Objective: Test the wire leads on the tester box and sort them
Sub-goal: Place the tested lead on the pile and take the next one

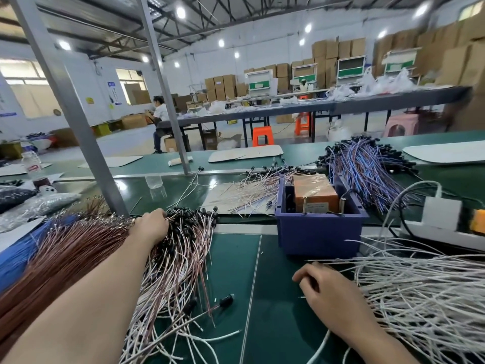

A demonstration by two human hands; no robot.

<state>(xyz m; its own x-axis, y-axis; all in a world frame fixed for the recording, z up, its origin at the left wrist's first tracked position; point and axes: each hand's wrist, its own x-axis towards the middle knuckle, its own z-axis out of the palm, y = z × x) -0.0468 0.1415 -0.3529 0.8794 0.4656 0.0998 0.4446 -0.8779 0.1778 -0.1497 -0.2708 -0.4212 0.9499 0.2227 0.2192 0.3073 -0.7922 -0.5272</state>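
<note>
Brown-white wire leads (pixel 181 258) hide my left hand's (pixel 151 227) fingers; right hand (pixel 330 292) curls on the tabletop (pixel 236 258) beside white wires (pixel 420 298); both grips unclear.

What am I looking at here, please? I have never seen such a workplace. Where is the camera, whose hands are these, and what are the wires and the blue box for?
There is no machine here. A person works with bare hands, and the single picture comes from a camera worn on that person's head, looking down at a green table.

The left hand reaches into a pile of leads with black ends; its fingers are hidden among them. The right hand rests with curled fingers beside a heap of white wires; I cannot tell whether it pinches one.

Further back stands a blue box with an orange unit inside, probably the tester. Behind it lie blue-and-purple leads.
</note>
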